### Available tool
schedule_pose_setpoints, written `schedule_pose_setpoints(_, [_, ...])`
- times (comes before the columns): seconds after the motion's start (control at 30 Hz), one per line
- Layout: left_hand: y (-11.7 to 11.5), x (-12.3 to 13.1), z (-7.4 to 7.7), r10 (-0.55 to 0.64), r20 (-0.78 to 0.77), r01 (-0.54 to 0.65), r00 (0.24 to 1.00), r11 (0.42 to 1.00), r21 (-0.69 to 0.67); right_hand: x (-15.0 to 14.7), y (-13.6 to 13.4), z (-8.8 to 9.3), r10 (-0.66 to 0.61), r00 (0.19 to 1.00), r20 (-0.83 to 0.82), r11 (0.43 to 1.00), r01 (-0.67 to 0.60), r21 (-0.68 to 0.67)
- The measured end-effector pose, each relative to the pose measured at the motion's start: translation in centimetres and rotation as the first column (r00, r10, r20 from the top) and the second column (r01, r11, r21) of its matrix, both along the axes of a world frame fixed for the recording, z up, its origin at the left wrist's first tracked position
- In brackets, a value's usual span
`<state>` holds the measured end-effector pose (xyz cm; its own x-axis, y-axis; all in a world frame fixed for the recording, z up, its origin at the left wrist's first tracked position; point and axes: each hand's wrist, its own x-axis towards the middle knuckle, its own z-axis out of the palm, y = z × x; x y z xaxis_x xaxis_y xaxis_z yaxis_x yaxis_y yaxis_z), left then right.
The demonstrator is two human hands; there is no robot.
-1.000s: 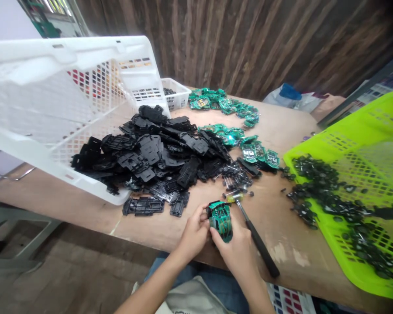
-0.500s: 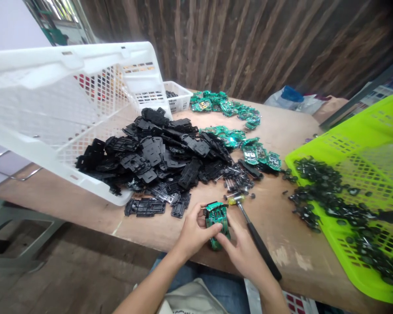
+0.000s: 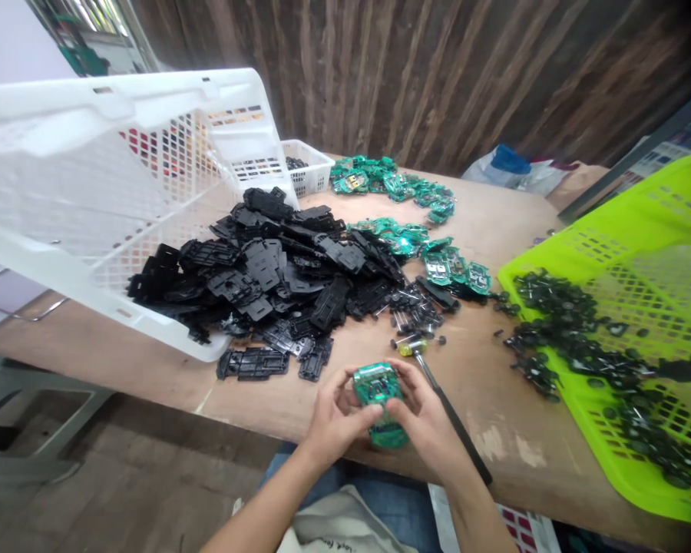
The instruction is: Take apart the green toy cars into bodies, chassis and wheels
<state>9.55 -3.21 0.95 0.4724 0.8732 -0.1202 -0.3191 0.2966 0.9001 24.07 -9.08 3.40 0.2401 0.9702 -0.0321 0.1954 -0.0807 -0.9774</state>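
Observation:
A green toy car body (image 3: pixel 378 388) is held between both hands just above the table's front edge. My left hand (image 3: pixel 335 418) grips its left side, thumb on top. From the right, my right hand (image 3: pixel 423 415) grips it, its thumb also on the top. Beside my right hand lies a hammer (image 3: pixel 452 418) with a yellow head and black handle. Wheels on metal axles (image 3: pixel 411 311) are heaped beyond the hammer head. Black plastic chassis parts (image 3: pixel 265 265) form a big pile at the left, and more green car bodies (image 3: pixel 452 265) lie behind.
A white basket (image 3: pixel 176 334) lies tipped on its side at the left. At the right, a lime green basket (image 3: pixel 590 453) holds many black wheels. A small white basket (image 3: pixel 316 177) and plastic bags (image 3: pixel 504 165) stand farther back on the table.
The green car body has been tilted and turned between my hands, and its dark upper edge is no longer visible. My right fingers have moved up around its far end. The view has shifted slightly.

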Motion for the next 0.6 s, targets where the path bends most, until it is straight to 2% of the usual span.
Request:
schedule_pose_setpoints(0.07, [0.6, -0.4, -0.1, 0.068, -0.012, -0.068, 0.998, 0.998, -0.012, 0.0, -0.4, 0.0, 0.019, 0.978, 0.209, 0.998, -0.008, -0.055])
schedule_pose_setpoints(0.17, [1.3, -0.7, -0.5, 0.124, -0.107, -0.12, 0.987, 0.992, 0.041, -0.2, -1.0, -0.1, 0.072, 0.819, 0.569, 0.996, -0.032, -0.08])
schedule_pose_setpoints(0.23, [1.5, -0.6, -0.9, 0.119, -0.192, -0.106, 0.974, 0.991, 0.079, -0.5, -1.1, -0.1, 0.11, 0.733, 0.672, 0.994, -0.082, -0.073])
schedule_pose_setpoints(0.3, [1.7, -0.3, -1.2, 0.072, -0.265, -0.048, 0.961, 0.994, 0.097, -0.6, -0.9, -0.2, 0.112, 0.738, 0.666, 0.994, -0.086, -0.071])
schedule_pose_setpoints(0.47, [2.2, 0.1, -1.0, -0.008, -0.303, 0.047, 0.953, 0.991, 0.125, 0.1, 0.9, -0.8, -0.029, 0.874, 0.484, 0.986, 0.104, -0.129])
schedule_pose_setpoints(0.6, [2.4, 0.1, -0.4, -0.022, -0.349, 0.069, 0.937, 0.99, 0.123, 0.2, 0.7, -1.1, -0.079, 0.867, 0.491, 0.972, 0.177, -0.156])
